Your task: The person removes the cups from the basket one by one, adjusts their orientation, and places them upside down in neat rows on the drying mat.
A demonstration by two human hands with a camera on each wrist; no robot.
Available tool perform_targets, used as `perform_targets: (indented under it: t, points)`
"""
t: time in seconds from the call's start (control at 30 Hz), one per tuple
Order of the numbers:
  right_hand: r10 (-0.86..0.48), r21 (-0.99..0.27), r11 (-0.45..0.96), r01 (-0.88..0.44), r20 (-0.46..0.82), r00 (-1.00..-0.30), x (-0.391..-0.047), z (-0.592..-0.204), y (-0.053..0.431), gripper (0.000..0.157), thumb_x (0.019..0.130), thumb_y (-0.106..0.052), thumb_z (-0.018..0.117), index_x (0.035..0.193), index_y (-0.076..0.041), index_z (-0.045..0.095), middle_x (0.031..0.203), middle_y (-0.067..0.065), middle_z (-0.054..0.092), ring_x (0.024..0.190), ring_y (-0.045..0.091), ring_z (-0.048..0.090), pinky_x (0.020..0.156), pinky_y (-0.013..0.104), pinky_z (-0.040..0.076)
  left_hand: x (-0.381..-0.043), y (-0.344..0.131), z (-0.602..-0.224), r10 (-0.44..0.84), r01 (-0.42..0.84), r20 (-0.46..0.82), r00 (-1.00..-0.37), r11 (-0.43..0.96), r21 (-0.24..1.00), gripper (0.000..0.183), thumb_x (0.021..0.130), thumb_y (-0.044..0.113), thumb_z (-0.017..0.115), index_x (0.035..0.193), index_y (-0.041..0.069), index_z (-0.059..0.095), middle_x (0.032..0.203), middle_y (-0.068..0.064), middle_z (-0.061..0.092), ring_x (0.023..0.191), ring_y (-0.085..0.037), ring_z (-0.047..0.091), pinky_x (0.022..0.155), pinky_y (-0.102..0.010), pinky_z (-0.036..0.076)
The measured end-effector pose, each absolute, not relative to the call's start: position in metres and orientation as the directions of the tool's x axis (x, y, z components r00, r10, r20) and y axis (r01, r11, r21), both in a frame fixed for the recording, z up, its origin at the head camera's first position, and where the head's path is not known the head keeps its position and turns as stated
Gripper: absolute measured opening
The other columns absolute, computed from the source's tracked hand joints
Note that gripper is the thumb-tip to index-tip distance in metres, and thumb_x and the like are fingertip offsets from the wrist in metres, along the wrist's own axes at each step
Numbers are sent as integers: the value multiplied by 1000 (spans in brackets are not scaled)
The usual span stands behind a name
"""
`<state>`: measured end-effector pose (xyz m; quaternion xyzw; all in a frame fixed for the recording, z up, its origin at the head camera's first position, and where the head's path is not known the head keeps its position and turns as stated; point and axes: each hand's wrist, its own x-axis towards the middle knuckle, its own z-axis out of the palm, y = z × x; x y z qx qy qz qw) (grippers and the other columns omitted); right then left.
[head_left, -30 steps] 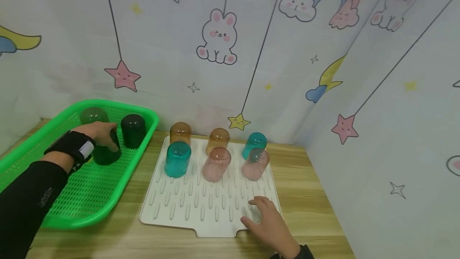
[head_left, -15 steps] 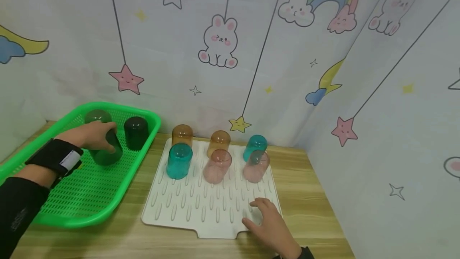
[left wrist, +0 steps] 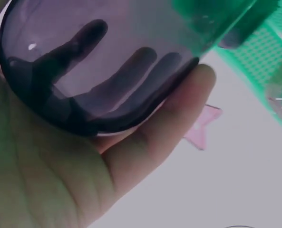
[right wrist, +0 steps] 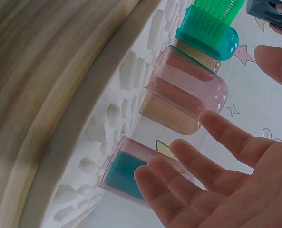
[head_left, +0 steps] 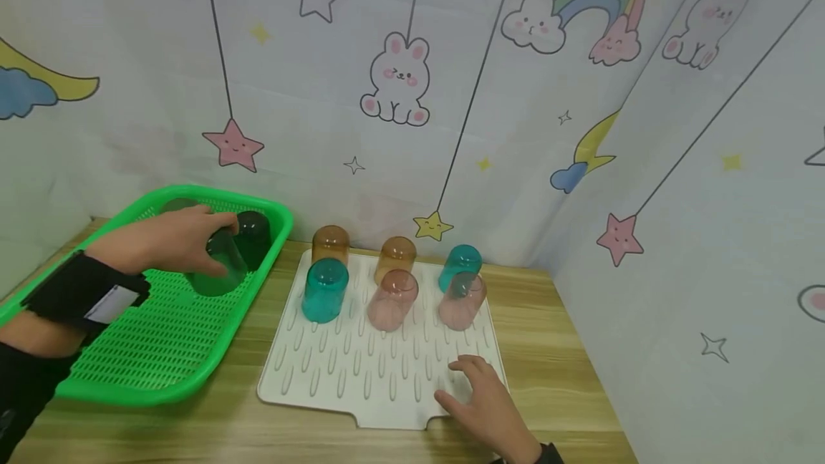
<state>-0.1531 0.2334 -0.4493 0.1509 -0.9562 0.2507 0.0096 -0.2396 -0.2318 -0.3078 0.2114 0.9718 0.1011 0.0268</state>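
My left hand [head_left: 174,240] grips an upside-down, see-through dark grey cup [head_left: 218,276] over the green basket [head_left: 240,317]. In the left wrist view, the fingers wrap around the closed end of the cup [left wrist: 117,61]. Another dark cup [head_left: 254,238] stands in the basket just behind, partly covered by the held one. A greyish cup [head_left: 178,203] shows a sliver of its top behind the left hand. My right hand [head_left: 483,407] hovers with loosely spread fingers over the front right of the white ridged drying mat [head_left: 341,392], holding nothing.
Upside-down cups stand on the mat: teal [head_left: 324,292] and two pink [head_left: 392,301] in front, two amber [head_left: 396,255] and a teal one [head_left: 461,263] behind. A printed curtain [head_left: 309,92] rises behind the wooden table [head_left: 541,356].
My left hand has lifted the dark grey cup slightly and carried it right, towards the basket's right rim. The right hand has stayed in place.
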Motion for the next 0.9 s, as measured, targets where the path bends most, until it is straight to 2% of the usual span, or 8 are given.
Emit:
perform_targets:
  t: [0.33, 0.47, 0.7, 0.9]
  points:
    - [-294, -477, 824, -305, 101, -951, -153, -449, 232, 46, 82, -42, 67, 111, -6, 60, 121, 14, 52, 112, 29, 46, 91, 51, 42, -215, -180, -286, 516, 510, 36, -856, 828, 233, 46, 71, 23, 76, 109, 9, 55, 95, -10, 50, 75, -19, 49, 62, -35, 46]
    - [-304, -493, 812, -310, 96, -948, -152, -446, 229, 48, 82, -42, 67, 113, -6, 59, 121, 12, 52, 113, 27, 45, 92, 50, 42, -205, -162, -284, 546, 541, 38, -837, 813, 214, 53, 71, 26, 77, 114, 7, 55, 94, -8, 49, 75, -17, 47, 61, -32, 45]
    - [-327, -504, 796, -337, 111, -938, -153, -442, 227, 50, 82, -41, 68, 116, -6, 56, 120, 10, 52, 112, 24, 46, 91, 48, 43, -193, -132, -301, 576, 568, 51, -816, 784, 251, 51, 69, 24, 76, 113, 9, 56, 92, -7, 48, 73, -17, 46, 57, -28, 44]
    - [-380, -516, 763, -389, 128, -916, -155, -437, 217, 53, 82, -43, 67, 118, -7, 53, 120, 8, 53, 110, 22, 48, 88, 47, 44, -184, -102, -322, 610, 590, 21, -792, 757, 280, 50, 68, 29, 78, 110, 13, 56, 87, -4, 45, 70, -16, 44, 57, -29, 42]
